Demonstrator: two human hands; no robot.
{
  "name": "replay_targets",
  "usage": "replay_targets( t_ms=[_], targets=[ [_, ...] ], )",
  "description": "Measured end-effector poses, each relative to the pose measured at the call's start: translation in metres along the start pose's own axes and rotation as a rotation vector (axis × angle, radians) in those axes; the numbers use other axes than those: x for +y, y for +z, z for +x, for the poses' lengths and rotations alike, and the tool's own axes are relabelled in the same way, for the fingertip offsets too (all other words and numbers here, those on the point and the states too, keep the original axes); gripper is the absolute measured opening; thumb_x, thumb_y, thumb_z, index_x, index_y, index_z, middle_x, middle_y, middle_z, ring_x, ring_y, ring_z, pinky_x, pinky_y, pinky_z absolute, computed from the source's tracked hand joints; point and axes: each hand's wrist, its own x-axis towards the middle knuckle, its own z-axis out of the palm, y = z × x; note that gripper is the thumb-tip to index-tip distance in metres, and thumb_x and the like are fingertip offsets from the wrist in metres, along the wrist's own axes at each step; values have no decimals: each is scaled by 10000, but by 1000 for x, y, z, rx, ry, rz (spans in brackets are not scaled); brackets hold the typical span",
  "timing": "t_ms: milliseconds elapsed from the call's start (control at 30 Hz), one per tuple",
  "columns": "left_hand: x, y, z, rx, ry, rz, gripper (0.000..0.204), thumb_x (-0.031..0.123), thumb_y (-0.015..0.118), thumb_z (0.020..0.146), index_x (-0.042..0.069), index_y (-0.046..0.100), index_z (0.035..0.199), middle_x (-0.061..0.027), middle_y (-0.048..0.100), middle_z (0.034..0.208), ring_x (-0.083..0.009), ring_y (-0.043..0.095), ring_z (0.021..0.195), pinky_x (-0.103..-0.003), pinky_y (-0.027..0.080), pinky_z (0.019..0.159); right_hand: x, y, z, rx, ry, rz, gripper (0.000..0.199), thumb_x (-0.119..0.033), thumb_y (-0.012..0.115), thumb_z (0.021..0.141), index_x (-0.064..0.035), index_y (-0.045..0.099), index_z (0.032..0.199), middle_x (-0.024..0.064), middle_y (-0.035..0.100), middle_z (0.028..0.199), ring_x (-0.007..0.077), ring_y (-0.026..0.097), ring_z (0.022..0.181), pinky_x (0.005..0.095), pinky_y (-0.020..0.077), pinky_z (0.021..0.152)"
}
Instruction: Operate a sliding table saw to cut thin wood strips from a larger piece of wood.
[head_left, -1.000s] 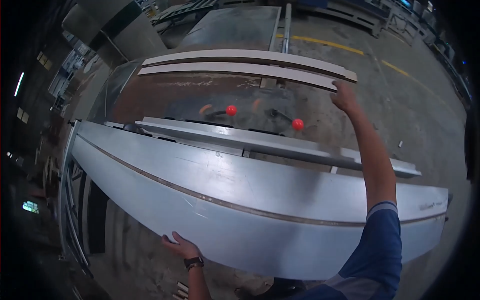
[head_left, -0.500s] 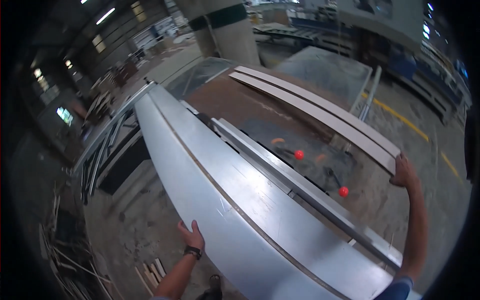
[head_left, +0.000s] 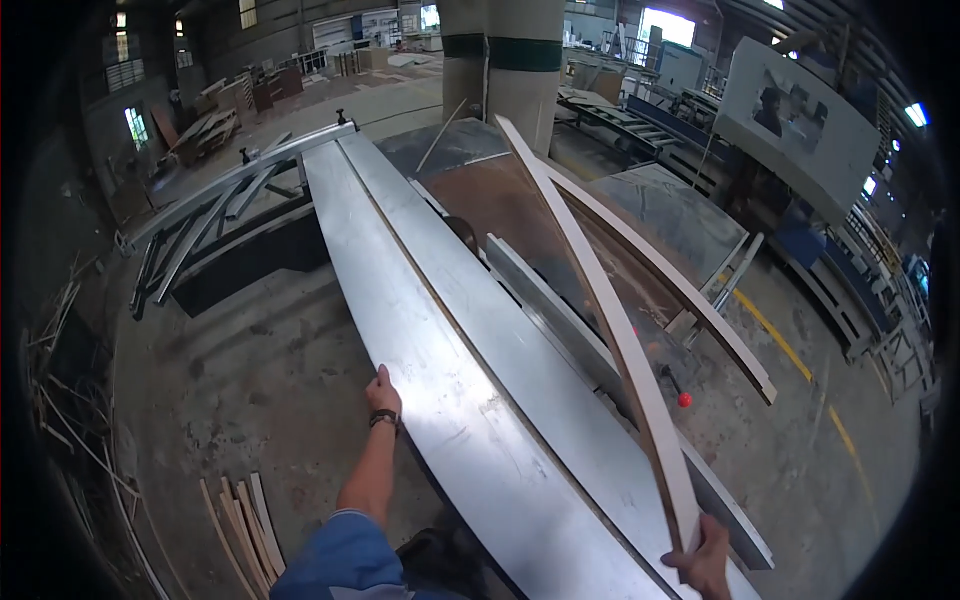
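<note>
My right hand (head_left: 703,560), at the lower right, is closed round the near end of a long pale wooden strip (head_left: 643,405). The strip slants away over the metal fence rail (head_left: 740,515), its far end raised toward the back of the machine. At the left edge of the long silver sliding table (head_left: 420,330), my left hand (head_left: 383,393) grips the rim, thumb on top and the other fingers mostly hidden. A second wooden strip (head_left: 690,290) lies on the brown and grey machine top, right of the held one.
A red knob (head_left: 685,400) sticks up beside the fence rail. Across the table's far end runs a metal crossbar (head_left: 290,148). Several loose wooden strips (head_left: 245,530) lie at lower left. A concrete pillar (head_left: 500,80) stands behind; a control panel box (head_left: 800,125) hangs at the right.
My right hand has pulled one of the two strips away from the other, left and toward me, over the fence rail. My left hand now holds the table's edge. The view has turned rightward.
</note>
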Motion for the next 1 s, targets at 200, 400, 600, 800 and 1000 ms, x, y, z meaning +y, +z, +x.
replay_targets(
  t_ms=[200, 400, 600, 800, 1000],
  targets=[
    [-21, -5, -4, -38, -66, -21, 633, 565, 455, 960, -19, 698, 962, -270, 669, 1010, -455, 617, 984, -507, 475, 855, -34, 51, -82, -67, -103, -81, 584, -243, 816, 606, 38, 593, 1067, 136, 629, 885, 243, 599, 782, 406, 514, 691],
    [-7, -14, -60, -100, -99, -88, 597, 552, 493, 953, -4, 709, 953, -264, 677, 991, -464, 611, 995, -505, 471, 876, -26, 83, -114, -151, -77, -59, 778, -270, 880, 593, 83, 580, 1218, 238, 687, 1049, 326, 680, 946, 417, 546, 845],
    [-42, -27, -114, -146, -108, -154, 554, 527, 492, 954, 17, 705, 989, -252, 674, 1000, -450, 616, 988, -499, 472, 861, 7, 89, -108, -167, -186, -365, 793, -357, 853, 616, 52, 584, 1240, 234, 692, 1063, 349, 687, 966, 409, 547, 858],
    [-44, -65, -207, -463, -59, -201, 531, 495, 512, 952, -5, 671, 873, -209, 683, 817, -363, 680, 746, -445, 507, 652, 134, 9, -103, -178, -220, -764, 961, -459, 865, 628, 15, 481, 1370, 273, 609, 1226, 413, 578, 1153, 477, 486, 959],
    [-26, -134, -209, -1135, -182, -98, 423, 425, 584, 959, 14, 648, 882, -88, 694, 734, -175, 666, 536, -282, 470, 424, 125, 67, -56, 198, -566, -509, 717, -254, 872, 637, 3, 541, 1219, 232, 542, 1248, 437, 486, 1171, 516, 381, 1001]
  ],
)
